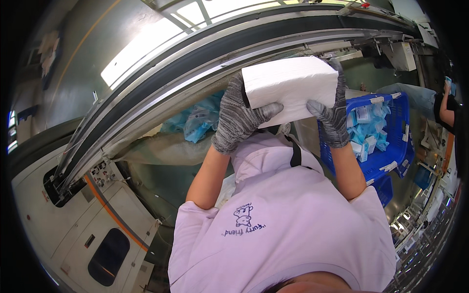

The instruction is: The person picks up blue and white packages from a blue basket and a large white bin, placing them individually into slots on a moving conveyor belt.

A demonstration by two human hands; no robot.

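Observation:
A thick white stack of folded paper tissues (pixel 289 82) is held up between my two hands, in front of my chest. My left hand (pixel 240 115), in a grey knitted glove, grips its left end with the thumb across the near face. On the opposite end my right hand (pixel 333 117), gloved alike, presses its thumb on the same face. The fingers behind the stack are mostly hidden. Below and behind my left hand, blue and clear plastic packaging (pixel 198 119) lies in a cloth sling (pixel 165 148) under the conveyor.
A conveyor (pixel 205 47) with metal rails curves across beyond my hands. At right stands a blue plastic crate (pixel 397 128) holding several blue-and-white packs (pixel 366 128). A white machine cabinet (pixel 121 205) is at lower left. Another person's arm (pixel 446 106) shows at far right.

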